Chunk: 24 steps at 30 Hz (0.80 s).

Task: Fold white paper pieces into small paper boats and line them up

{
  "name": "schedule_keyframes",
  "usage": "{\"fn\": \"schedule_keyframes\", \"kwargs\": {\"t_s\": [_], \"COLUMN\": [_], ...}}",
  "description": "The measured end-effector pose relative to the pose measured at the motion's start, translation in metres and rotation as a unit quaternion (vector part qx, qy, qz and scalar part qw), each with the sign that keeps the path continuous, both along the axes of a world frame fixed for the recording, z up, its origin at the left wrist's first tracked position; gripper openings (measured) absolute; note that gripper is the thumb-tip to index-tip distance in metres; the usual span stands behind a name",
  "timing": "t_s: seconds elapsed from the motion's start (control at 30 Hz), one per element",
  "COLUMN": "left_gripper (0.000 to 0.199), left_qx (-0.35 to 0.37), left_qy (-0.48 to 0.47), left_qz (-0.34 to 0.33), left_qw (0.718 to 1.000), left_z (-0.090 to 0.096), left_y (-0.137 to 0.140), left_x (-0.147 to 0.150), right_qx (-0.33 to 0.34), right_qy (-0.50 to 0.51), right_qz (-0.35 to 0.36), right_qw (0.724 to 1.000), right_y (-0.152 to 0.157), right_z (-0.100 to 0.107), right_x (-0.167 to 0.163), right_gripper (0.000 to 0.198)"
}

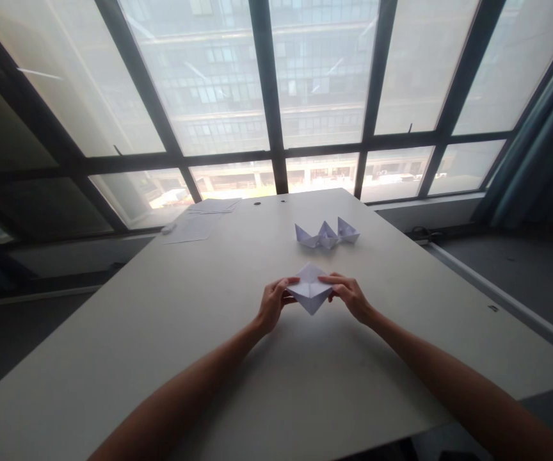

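White folded paper piece (pixel 309 289), diamond-shaped with creases across the middle, is held just above the table (pixel 219 358), roughly at centre of view. It is gripped from both sides: left hand (pixel 273 303) at the piece's 9 o'clock corner, right hand (pixel 349 294) at its 3 o'clock corner. The two-sided hold appears meant to keep the flaps spread and the shape symmetric, judging by the opposed pinch points. Left-hand fingers are curled nearly closed, thumb on top, pinching the left corner; the underside fingertips are hidden by the paper. Right-hand fingers are likewise almost closed, thumb and forefinger pinched on the right corner, remaining fingers tucked beneath. No gap is seen between either hand and the paper. At 12 to 1 o'clock from the held piece, near but apart, three finished paper boats (pixel 327 234) are lined up, touching one another; likely parked there clear of the working spot. Further off at 10 to 11 o'clock, flat paper sheets (pixel 200 221) are stacked loosely near the table's far edge, with a small white object (pixel 168 228) just beside them; what it is cannot be told. Large windows (pixel 276 96) are behind the table.
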<state>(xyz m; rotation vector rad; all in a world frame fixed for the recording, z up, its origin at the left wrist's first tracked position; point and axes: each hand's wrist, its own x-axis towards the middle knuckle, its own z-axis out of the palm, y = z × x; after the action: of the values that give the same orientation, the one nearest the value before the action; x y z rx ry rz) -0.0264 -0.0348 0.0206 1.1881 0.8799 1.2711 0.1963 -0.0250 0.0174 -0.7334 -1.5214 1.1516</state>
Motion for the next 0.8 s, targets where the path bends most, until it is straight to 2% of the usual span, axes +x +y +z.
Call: {"fn": "schedule_keyframes", "kwargs": {"t_s": [0.1, 0.23, 0.3, 0.37, 0.43, 0.47, 0.57, 0.8], "left_gripper": [0.037, 0.039, 0.036, 0.034, 0.033, 0.032, 0.031, 0.015], "left_qx": [0.012, 0.030, 0.041, 0.057, 0.080, 0.095, 0.138, 0.208], "left_qy": [0.051, 0.119, 0.139, 0.141, 0.139, 0.144, 0.178, 0.227], "left_qz": [0.009, -0.027, -0.038, -0.032, -0.016, -0.008, 0.001, 0.019], "left_qw": [0.999, 0.992, 0.989, 0.988, 0.987, 0.985, 0.974, 0.951], "left_z": [0.003, 0.002, 0.000, -0.003, -0.005, -0.006, -0.008, -0.007], "left_y": [-0.003, -0.003, -0.002, 0.000, 0.001, 0.001, 0.000, -0.003], "left_x": [0.003, 0.005, 0.005, 0.006, 0.007, 0.007, 0.007, 0.007], "right_qx": [-0.019, -0.058, -0.077, -0.110, -0.152, -0.166, -0.175, -0.176], "right_qy": [-0.013, -0.021, 0.010, 0.058, 0.088, 0.090, 0.075, 0.061], "right_qz": [-0.029, -0.047, -0.067, -0.085, -0.070, -0.051, -0.004, 0.013], "right_qw": [0.999, 0.997, 0.995, 0.989, 0.982, 0.981, 0.982, 0.982], "right_y": [-0.002, -0.001, -0.001, -0.003, -0.006, -0.008, -0.011, -0.015], "right_z": [0.000, -0.007, -0.011, -0.014, -0.015, -0.015, -0.013, -0.008], "right_x": [-0.004, -0.009, -0.012, -0.015, -0.018, -0.020, -0.022, -0.022], "right_gripper": [0.030, 0.035, 0.048, 0.073, 0.094, 0.098, 0.099, 0.113]}}
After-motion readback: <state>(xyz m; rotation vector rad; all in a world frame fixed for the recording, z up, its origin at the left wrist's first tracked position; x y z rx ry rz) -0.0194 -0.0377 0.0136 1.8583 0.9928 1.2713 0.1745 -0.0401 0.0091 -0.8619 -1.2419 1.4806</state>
